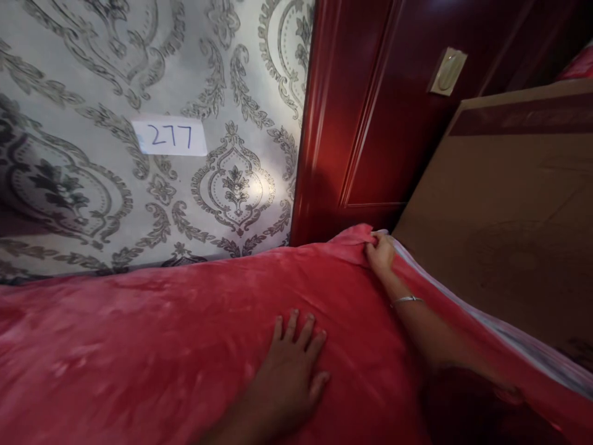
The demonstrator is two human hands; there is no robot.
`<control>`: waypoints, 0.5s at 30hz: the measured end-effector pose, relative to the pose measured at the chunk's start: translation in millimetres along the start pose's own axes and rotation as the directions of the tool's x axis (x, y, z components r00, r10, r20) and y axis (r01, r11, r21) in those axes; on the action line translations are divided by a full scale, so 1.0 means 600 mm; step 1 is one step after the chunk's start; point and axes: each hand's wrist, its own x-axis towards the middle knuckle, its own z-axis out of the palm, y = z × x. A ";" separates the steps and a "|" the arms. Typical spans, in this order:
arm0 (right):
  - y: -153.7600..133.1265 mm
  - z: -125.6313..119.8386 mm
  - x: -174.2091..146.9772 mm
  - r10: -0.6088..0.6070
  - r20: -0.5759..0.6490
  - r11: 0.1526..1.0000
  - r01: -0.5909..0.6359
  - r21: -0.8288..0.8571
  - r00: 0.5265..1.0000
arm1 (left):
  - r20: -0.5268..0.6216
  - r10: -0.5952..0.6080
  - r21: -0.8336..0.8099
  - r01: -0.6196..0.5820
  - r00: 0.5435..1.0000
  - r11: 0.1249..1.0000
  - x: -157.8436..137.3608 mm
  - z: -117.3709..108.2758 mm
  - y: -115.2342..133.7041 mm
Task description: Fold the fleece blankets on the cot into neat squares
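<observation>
A red plush blanket (176, 334) is spread across the lower part of the head view, with soft wrinkles. My left hand (291, 371) lies flat on it, fingers spread and pointing away from me. Farther off to the right, my right hand (382, 250) is closed on the blanket's far corner, where the cloth bunches up beside the wooden panel. A thin silver bracelet (407, 299) circles my right wrist. Along the right side, a pale layered edge (463, 303) shows beneath the red cloth.
Patterned silver-grey wallpaper (250, 247) rises behind the blanket, with a paper label (170, 136) reading 277. Beside it stands a dark red wooden panel (343, 123) carrying a cream switch plate (448, 71). A large cardboard box (519, 204) stands close along the right.
</observation>
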 end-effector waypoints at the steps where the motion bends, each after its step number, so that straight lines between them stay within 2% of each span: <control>1: -0.005 -0.010 -0.016 -0.059 -0.037 0.998 0.060 0.016 0.998 | 0.002 -0.001 -0.002 0.001 1.000 1.000 0.000 -0.001 0.001; 3: -0.012 -0.027 -0.057 -0.214 -0.029 0.976 0.215 0.045 0.976 | 0.006 -0.007 -0.010 0.007 1.000 1.000 0.001 -0.004 0.003; 6: -0.013 -0.042 -0.129 -0.412 0.129 0.911 0.407 0.061 0.902 | 0.016 -0.023 -0.022 0.023 1.000 0.999 0.002 -0.009 0.005; 9: -0.010 -0.049 -0.180 -0.477 0.230 0.874 0.486 0.021 0.848 | 0.023 -0.027 -0.027 0.028 0.999 0.999 0.003 -0.011 0.007; 11: -0.008 -0.053 -0.185 -0.499 0.248 0.859 0.511 0.016 0.831 | 0.028 -0.029 -0.026 0.029 0.999 0.999 0.003 -0.011 0.007; 13: -0.005 -0.055 -0.160 -0.507 0.198 0.860 0.508 0.048 0.839 | 0.029 -0.031 -0.029 0.032 0.999 0.999 0.002 -0.010 0.007; 15: -0.001 -0.054 -0.107 -0.397 0.069 0.917 0.391 0.081 0.915 | 0.013 -0.024 -0.036 0.025 1.000 0.999 0.001 -0.006 0.006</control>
